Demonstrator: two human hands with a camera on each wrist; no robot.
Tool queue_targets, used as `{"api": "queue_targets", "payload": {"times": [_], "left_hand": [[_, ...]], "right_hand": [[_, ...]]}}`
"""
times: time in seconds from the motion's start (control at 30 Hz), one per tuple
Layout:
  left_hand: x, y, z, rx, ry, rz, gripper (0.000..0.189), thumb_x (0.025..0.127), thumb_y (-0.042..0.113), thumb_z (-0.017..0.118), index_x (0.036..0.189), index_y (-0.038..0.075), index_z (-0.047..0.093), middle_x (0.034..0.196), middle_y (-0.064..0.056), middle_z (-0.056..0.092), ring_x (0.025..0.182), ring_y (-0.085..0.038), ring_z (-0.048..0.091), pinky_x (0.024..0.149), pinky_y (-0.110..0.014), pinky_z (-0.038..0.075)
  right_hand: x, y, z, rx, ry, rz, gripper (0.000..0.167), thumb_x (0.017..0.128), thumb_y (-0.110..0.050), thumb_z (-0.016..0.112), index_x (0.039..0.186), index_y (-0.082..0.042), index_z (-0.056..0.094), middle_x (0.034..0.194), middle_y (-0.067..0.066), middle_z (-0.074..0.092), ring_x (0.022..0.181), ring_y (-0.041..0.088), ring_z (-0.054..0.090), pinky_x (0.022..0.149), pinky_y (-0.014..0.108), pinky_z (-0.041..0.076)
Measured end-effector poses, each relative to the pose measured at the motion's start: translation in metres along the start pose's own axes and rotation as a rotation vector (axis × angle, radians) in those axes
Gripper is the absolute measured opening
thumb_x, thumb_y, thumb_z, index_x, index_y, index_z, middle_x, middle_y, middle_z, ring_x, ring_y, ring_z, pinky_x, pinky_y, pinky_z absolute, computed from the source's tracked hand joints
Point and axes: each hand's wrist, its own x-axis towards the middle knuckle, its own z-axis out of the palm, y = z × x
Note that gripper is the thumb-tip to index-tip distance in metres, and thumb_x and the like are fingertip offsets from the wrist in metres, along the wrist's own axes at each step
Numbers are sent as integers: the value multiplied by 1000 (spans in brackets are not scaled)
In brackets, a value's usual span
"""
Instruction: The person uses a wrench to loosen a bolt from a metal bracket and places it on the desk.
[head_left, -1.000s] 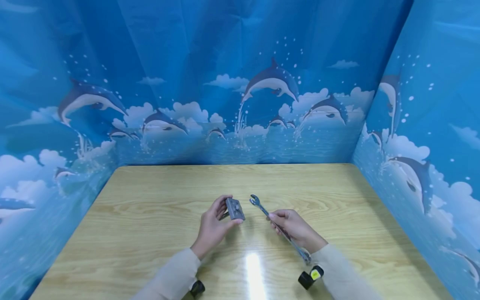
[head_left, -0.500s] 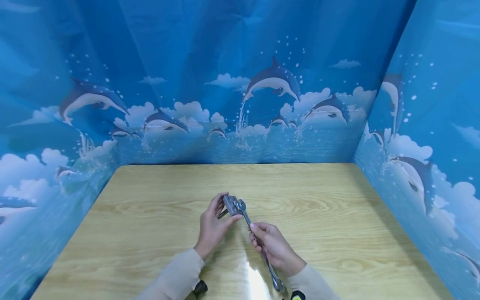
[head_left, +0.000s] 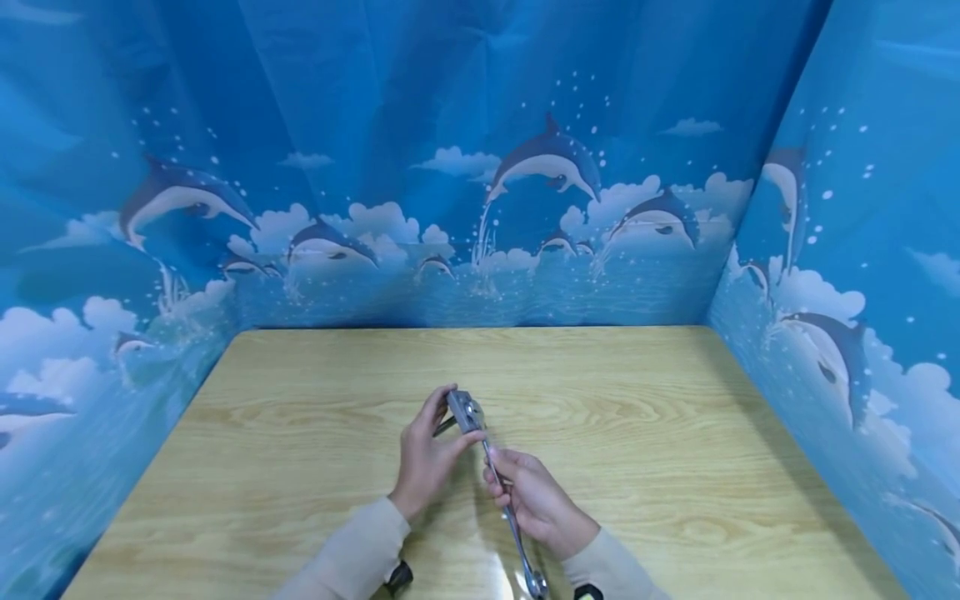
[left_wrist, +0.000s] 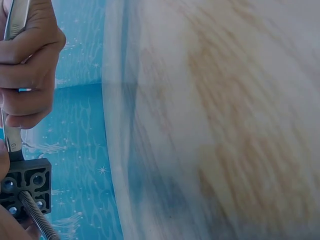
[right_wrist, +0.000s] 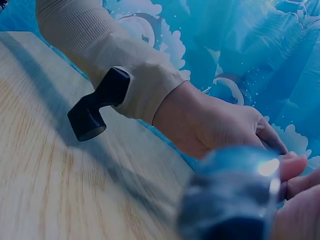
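My left hand [head_left: 424,460] holds a small grey square block [head_left: 459,410] upright between thumb and fingers above the table. Through the block runs a bolt, its threaded shank [left_wrist: 37,216] sticking out of the ribbed, holed back face in the left wrist view. My right hand [head_left: 537,503] grips a shiny metal wrench [head_left: 516,535] around the middle of its handle. One wrench end sits at the bolt on the block's right face, partly hidden by the block and my left thumb. The other end [right_wrist: 225,197] looms blurred in the right wrist view.
A light wood-grain table [head_left: 300,375] lies below both hands. Blue curtains [head_left: 420,125] printed with dolphins and clouds stand along its back and sides. A black wrist camera [head_left: 400,577] sticks out from the left sleeve.
My right hand has moved left, bringing the wrench from apart to the bolt on the block, and the handle has swung steeper. The left hand has barely moved, still holding the block.
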Motion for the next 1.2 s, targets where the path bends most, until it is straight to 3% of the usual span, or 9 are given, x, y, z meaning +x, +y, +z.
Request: {"api": "queue_targets", "payload": {"times": [0.4,0.6,0.83,1.07,1.2], "left_hand": [[-1,2,-4,-30,-8,6,72,63,16,88,127,3,55,122,-16,64,111,-26,64,96,-25,51],[1,8,-7,-73,-69,-50,72,63,10,87,127,0,55,123,-17,63,110,-27,64,95,-24,51],[6,36,-19,-160,-151,-85,67,69,1,83,128,-3,53,127,-23,59,113,-33,61,98,-32,50],[7,23,-26,-269,-320,-107,70,73,11,81,135,9,50,134,-10,57,122,-23,56,104,-26,44],[8,20,-31,-329,-436,-110,75,73,13,81,138,8,46,137,-11,54,125,-25,53,105,-27,44]], "right_hand": [[-1,-1,-1,-41,-7,-11,15,101,-18,47,94,-5,51,72,-5,51,56,1,40,43,7,32],[-1,-5,-12,-150,-42,-5,18,101,-18,45,90,-6,52,69,-5,50,53,1,38,39,7,28],[1,-27,-31,-365,-89,-7,22,99,-22,51,84,-7,55,65,-5,48,49,3,37,40,11,30],[12,-55,-55,-664,-161,-87,27,98,-24,55,88,0,61,65,-1,50,55,10,42,51,21,36],[25,-69,-67,-851,-215,-152,26,97,-22,57,96,4,64,68,0,53,62,13,47,58,27,42]]}}
